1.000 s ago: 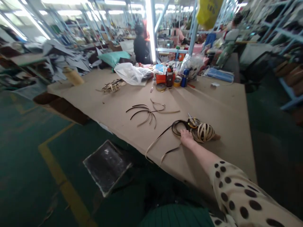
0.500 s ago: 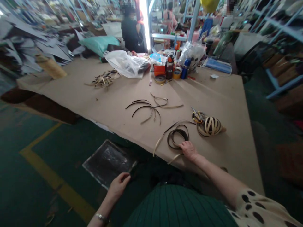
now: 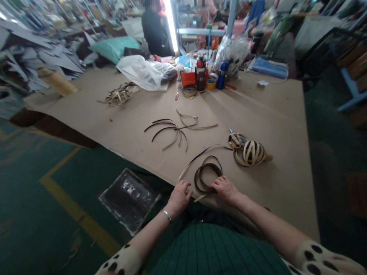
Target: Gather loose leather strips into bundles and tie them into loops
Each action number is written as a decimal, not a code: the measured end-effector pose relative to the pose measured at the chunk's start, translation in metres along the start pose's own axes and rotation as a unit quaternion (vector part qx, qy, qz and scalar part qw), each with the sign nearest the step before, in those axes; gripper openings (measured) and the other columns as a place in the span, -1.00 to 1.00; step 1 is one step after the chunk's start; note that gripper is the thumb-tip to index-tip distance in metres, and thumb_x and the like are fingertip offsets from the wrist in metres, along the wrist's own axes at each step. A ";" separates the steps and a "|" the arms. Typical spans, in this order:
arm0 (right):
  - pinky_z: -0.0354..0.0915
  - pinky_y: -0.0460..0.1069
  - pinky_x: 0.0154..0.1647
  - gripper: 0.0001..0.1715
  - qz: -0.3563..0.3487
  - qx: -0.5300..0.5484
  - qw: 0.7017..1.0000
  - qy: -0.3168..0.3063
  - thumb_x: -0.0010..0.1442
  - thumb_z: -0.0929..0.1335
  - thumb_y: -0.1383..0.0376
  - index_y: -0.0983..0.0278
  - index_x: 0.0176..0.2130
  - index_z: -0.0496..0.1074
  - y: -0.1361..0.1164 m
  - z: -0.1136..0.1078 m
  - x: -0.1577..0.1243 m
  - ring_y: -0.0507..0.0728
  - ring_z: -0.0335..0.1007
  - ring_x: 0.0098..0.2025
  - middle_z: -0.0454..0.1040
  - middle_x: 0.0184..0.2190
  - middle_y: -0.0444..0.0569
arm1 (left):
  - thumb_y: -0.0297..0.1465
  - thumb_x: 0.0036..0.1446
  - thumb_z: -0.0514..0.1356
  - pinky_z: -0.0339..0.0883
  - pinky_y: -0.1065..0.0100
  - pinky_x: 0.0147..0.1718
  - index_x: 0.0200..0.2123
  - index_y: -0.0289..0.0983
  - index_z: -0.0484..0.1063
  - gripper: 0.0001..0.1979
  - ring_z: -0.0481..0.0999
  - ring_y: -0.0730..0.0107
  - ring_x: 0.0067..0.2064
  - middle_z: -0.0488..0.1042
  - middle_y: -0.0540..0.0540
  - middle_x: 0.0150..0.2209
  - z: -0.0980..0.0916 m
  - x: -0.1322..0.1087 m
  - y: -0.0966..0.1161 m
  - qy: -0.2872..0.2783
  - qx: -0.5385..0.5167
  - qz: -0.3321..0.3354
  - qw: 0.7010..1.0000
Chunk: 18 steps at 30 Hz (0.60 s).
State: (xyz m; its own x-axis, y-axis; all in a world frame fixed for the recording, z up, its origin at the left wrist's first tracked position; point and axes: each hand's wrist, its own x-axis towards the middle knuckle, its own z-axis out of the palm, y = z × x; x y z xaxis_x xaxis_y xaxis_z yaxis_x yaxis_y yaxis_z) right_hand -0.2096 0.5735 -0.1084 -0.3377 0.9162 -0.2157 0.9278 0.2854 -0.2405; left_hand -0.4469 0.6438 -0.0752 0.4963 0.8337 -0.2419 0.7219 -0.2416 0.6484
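Your left hand [image 3: 179, 195] is at the table edge, fingers curled at the near end of a loose strap [image 3: 187, 167] running off toward one o'clock – whether they pinch it, you can't tell from here. The strap coil [image 3: 198, 178] lies at your left hand's two o'clock, round, with no long axis. Your right hand [image 3: 226, 188] is nearer – at the coil's four o'clock, fingertips pressed together on its rim.

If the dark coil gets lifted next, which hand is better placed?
Probably the right hand: it is at the near right edge of the dark coil. The left hand sits apart, left of the coil, beside the strip.
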 end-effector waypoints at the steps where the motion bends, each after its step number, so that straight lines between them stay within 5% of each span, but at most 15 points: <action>1: 0.03 0.11 0.09 -0.60 0.001 0.006 1.000 0.012 0.21 0.21 0.40 0.20 0.01 0.41 0.000 -0.002 -0.003 0.22 0.20 0.04 0.41 -0.06 0.07 | -0.51 0.08 0.14 0.20 0.10 0.10 -0.13 -0.34 0.42 -0.75 0.34 0.16 0.02 0.37 -0.23 -0.04 0.001 0.007 0.005 0.006 0.010 0.012 1.000; 6: -0.16 0.21 0.24 -0.45 0.054 0.030 0.988 0.139 0.11 0.25 0.41 0.19 0.11 0.33 0.038 -0.028 -0.022 0.29 -0.05 0.25 0.26 0.16 0.03 | -0.44 0.04 0.26 0.11 -0.04 0.15 0.01 -0.30 0.36 -0.58 0.13 -0.06 0.19 0.27 -0.23 0.11 0.013 0.022 0.024 -0.034 0.143 0.105 0.984; 11: 0.14 0.14 0.14 -0.65 0.058 0.138 0.970 0.189 0.15 0.24 0.34 0.30 -0.08 0.44 0.094 -0.051 -0.025 0.20 0.27 0.05 0.45 -0.06 0.10 | -0.34 -0.01 0.33 0.06 -0.18 0.14 0.18 -0.17 0.21 -0.32 -0.05 -0.26 0.28 0.10 -0.22 0.26 0.042 0.026 0.026 -0.107 0.245 0.128 0.955; 14: 0.29 0.01 0.02 -0.67 0.028 0.212 0.962 0.173 0.09 0.27 0.33 0.26 -0.13 0.46 0.100 -0.054 -0.022 0.11 0.39 -0.08 0.50 -0.17 -0.01 | -0.34 0.05 0.29 0.05 -0.15 0.14 0.19 -0.19 0.20 -0.37 -0.05 -0.24 0.28 0.08 -0.26 0.26 0.052 0.029 0.027 -0.097 0.246 0.120 0.957; 18: 0.32 0.03 0.00 -0.62 0.097 0.297 0.928 0.203 0.13 0.22 0.29 0.28 -0.07 0.42 0.105 -0.054 -0.026 0.11 0.42 -0.10 0.50 -0.15 0.02 | -0.30 0.05 0.30 0.04 -0.13 0.15 0.15 -0.25 0.24 -0.40 -0.03 -0.22 0.27 0.12 -0.28 0.23 0.056 0.029 0.034 -0.097 0.234 0.125 0.959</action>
State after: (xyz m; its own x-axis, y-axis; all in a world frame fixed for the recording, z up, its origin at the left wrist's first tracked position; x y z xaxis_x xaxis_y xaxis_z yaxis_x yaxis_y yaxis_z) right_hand -0.0952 0.5948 -0.0769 0.0263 0.9990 0.0367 0.6728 0.0095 -0.7398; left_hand -0.3808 0.6323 -0.1004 0.7297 0.6239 -0.2797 0.6836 -0.6562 0.3197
